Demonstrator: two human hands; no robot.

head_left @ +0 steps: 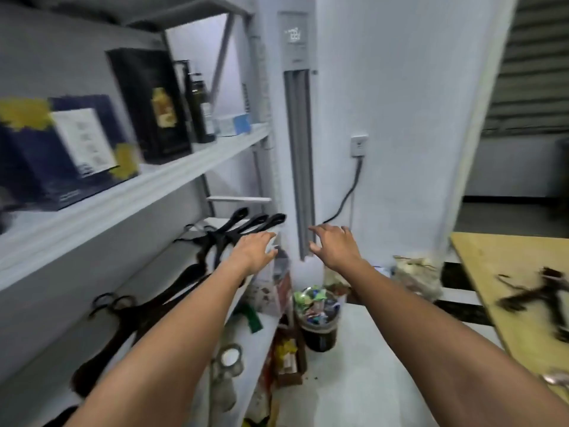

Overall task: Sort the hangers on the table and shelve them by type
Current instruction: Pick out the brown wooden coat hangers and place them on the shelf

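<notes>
near, shelf: brown hangers lie lengthwise along it | right, table: unsorted hangers, blurred, probably dark wood, well right of both hands, right hand nearer | left hand released, fingers straight over black hangers angled away | right hand spread, empty, mid-air

Both bare forearms are reaching up from the bottom of the frame toward its centre. The left hand is lying palm-down with fingers straight and together. The right hand is hovering beside it, fingers spread and loosely bent, gripping nothing.
</notes>
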